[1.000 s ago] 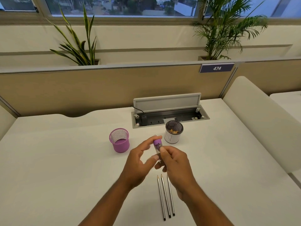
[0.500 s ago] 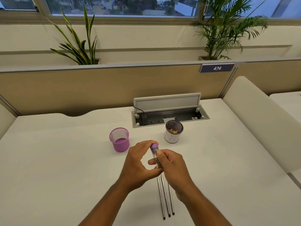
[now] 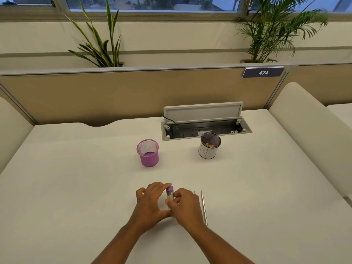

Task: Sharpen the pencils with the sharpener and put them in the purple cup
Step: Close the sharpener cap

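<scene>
Both hands hold a small sharpener (image 3: 169, 193) with a purple cap and a clear body, low over the white desk (image 3: 76, 187). My left hand (image 3: 152, 202) pinches the purple top; my right hand (image 3: 185, 204) grips the clear body from the right. The pencils lie on the desk under and beside my right hand; one pencil (image 3: 203, 208) shows fully, and only a tip of another (image 3: 194, 192) peeks out. The empty purple mesh cup (image 3: 148, 153) stands upright further back and to the left.
A white cup (image 3: 209, 148) with shavings inside stands to the right of the purple cup. Behind it an open cable box (image 3: 205, 128) with its lid raised is set into the desk. A tan partition and cream side panels bound the desk.
Both hands have come down toward the desk with the sharpener, and my right hand now covers most of the pencils. My left fingers have closed onto the purple cap.
</scene>
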`<state>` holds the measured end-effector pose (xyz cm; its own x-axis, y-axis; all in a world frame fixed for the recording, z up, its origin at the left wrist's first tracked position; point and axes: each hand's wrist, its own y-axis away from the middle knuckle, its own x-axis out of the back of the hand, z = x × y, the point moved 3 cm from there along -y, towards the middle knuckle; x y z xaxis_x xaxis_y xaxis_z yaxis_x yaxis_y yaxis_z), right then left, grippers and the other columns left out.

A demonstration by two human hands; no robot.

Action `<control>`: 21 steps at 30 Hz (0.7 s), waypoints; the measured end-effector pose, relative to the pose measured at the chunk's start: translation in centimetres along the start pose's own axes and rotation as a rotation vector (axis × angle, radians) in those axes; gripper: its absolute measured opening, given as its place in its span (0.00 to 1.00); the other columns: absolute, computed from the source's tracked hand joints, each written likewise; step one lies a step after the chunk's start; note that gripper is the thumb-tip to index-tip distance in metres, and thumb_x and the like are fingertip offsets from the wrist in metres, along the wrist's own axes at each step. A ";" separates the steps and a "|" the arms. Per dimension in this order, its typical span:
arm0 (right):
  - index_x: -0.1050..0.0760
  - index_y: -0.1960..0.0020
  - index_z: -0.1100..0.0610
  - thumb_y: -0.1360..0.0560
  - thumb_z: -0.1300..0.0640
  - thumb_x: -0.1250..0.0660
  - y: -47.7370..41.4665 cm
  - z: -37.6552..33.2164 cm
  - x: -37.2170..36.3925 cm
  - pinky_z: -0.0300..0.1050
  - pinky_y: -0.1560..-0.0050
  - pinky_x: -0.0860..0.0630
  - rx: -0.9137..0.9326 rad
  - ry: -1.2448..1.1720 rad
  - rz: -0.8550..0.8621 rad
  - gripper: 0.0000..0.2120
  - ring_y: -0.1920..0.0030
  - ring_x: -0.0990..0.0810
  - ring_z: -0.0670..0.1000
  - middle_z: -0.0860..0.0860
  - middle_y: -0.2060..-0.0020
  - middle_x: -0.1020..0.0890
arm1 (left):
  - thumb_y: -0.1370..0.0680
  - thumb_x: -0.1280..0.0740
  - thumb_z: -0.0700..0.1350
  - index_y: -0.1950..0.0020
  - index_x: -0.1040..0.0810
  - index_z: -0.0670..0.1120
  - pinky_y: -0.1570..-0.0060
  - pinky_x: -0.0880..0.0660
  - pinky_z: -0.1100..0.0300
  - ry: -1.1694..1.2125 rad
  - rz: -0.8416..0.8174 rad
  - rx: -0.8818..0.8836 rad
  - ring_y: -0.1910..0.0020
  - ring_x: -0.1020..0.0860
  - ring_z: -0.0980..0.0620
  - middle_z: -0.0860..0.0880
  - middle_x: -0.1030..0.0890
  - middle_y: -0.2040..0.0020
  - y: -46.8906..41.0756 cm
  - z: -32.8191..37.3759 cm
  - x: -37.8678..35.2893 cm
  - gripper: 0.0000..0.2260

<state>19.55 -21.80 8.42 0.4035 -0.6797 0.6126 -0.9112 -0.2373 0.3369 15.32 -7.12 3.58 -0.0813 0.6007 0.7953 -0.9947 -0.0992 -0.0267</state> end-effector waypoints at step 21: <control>0.18 0.53 0.54 0.26 0.49 0.25 -1.1 6.0 1.8 0.38 0.56 0.25 0.020 0.073 0.123 0.09 0.59 0.19 0.47 0.47 0.62 0.16 | 0.36 0.36 0.82 0.21 0.35 0.62 0.23 0.47 0.50 -0.018 -0.003 0.106 0.20 0.46 0.61 0.65 0.40 0.21 1.6 -1.9 -0.7 0.48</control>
<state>20.75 -26.88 4.84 0.2926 -0.6524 0.6992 -0.9554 -0.1695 0.2417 13.64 -6.18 1.87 -0.0758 0.5867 0.8063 -0.9826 -0.1814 0.0396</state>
